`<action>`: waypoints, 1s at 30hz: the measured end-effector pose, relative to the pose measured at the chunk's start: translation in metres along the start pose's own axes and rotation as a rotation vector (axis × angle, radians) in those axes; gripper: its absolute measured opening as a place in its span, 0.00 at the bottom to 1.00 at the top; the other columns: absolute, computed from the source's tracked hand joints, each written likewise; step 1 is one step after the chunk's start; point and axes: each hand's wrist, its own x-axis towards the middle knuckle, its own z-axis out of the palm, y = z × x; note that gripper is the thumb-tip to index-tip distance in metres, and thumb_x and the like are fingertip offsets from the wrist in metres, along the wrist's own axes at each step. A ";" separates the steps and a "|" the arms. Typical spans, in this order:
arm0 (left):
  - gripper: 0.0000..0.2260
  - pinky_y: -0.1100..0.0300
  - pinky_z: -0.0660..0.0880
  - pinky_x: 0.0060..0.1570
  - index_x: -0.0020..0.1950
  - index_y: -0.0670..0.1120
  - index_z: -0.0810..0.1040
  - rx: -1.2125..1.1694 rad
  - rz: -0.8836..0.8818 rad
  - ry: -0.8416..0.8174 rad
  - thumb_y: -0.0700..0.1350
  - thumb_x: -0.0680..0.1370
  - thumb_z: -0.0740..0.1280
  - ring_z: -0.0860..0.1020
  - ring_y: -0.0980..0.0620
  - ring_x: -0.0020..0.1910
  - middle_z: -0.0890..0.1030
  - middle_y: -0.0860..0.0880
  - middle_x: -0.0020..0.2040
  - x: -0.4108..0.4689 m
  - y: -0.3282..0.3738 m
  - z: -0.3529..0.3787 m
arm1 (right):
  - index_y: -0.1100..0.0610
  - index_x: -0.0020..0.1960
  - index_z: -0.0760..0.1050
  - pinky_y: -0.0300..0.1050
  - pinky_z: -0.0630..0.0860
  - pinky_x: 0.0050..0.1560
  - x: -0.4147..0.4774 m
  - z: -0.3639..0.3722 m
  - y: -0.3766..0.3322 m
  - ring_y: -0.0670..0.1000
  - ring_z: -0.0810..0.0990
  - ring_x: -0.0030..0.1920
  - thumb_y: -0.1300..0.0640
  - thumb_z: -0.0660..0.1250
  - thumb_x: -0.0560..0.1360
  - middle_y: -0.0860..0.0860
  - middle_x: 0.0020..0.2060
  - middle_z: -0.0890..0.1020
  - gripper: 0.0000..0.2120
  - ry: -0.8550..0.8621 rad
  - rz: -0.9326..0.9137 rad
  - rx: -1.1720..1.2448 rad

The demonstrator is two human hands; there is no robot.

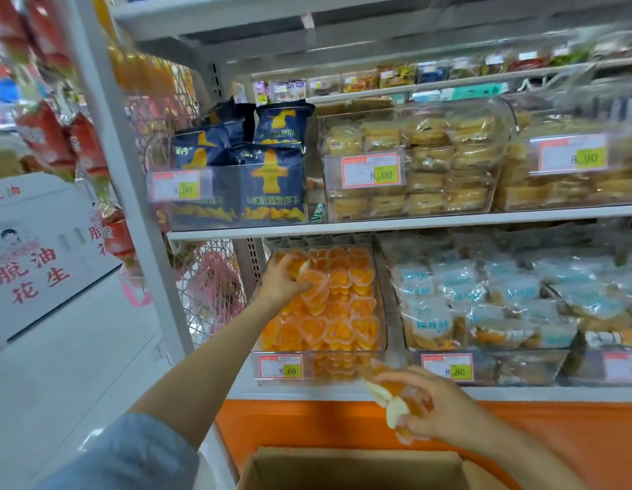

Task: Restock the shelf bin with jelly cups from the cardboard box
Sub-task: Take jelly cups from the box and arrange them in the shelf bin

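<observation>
up in the clear shelf bin the left hand grips orange jelly cups, while the right hand clutches more above the cardboard box.

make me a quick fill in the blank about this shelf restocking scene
The left hand reaches into the bin of ___ jelly cups.
The right hand holds more cups above the open ___ box.
On the shelf above the bin stand dark ___ snack bags.
Missing words: orange; cardboard; blue
</observation>
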 end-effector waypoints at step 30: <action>0.17 0.64 0.75 0.55 0.59 0.56 0.73 -0.382 0.164 -0.486 0.37 0.76 0.67 0.75 0.58 0.58 0.75 0.56 0.60 -0.079 0.017 0.002 | 0.34 0.57 0.76 0.59 0.77 0.56 0.072 0.015 -0.030 0.58 0.79 0.56 0.66 0.70 0.72 0.48 0.63 0.74 0.28 0.161 -0.152 0.290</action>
